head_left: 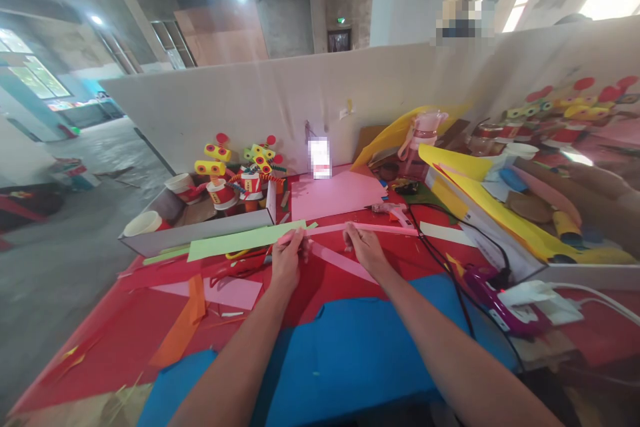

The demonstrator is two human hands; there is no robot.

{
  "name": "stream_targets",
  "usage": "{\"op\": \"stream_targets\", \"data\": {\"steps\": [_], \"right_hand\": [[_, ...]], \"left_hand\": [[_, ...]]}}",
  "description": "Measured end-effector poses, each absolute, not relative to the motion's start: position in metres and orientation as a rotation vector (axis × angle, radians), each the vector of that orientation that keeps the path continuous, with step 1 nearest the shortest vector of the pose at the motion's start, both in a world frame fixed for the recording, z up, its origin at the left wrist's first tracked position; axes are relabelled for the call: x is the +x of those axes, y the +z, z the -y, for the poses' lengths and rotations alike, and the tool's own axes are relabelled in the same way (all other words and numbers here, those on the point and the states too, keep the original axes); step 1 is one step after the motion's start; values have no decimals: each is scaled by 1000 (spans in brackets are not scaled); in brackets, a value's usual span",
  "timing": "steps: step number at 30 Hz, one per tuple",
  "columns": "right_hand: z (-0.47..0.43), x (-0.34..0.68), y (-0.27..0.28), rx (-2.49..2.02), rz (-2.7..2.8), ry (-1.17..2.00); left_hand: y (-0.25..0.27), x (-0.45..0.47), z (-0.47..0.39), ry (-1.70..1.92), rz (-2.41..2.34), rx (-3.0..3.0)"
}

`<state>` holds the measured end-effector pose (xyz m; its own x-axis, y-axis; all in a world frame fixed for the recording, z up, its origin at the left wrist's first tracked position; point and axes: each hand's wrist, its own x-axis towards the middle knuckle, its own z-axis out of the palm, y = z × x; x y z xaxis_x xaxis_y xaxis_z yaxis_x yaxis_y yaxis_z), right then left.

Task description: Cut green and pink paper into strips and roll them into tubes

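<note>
A long pink paper strip (327,229) stretches between my two hands above the red table covering. My left hand (289,250) pinches its left end, fingers closed. Farther along, my right hand (364,245) is closed on the same strip, whose free end runs on to the right. Another length of pink paper (345,263) slants down to the right below the hands; whether it joins the held strip I cannot tell. Beside my left hand lies a light green paper strip (240,242). Just beyond my right hand rests a pink glue gun (390,212).
Cup figures (223,193) stand in a grey box (200,230) at left. A pink sheet (335,195) lies behind, near a bright phone (320,157). Black cables run to a purple power strip (505,303) at right. Orange paper (183,327) lies at front left.
</note>
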<state>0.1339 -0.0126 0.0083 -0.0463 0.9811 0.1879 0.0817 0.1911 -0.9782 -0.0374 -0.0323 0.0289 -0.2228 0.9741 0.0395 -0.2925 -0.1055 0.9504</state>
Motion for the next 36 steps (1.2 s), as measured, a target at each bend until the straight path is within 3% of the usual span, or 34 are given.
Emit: {"op": "stream_targets", "data": {"steps": [7,13,21,36], "right_hand": [[5,140,8,-1129,1270,1109],[1,146,8,-1030,1097,1112],[18,120,5,-757,1521,1267],[-11,172,8,-1026,1297,1072]], "left_hand": [[30,-52,26,1593,-1210,1000],[34,-61,26,1424,-1147,1175],[31,-29,42,1273,-1115,1220],[35,-88,19,1230,-1319,1314]]}}
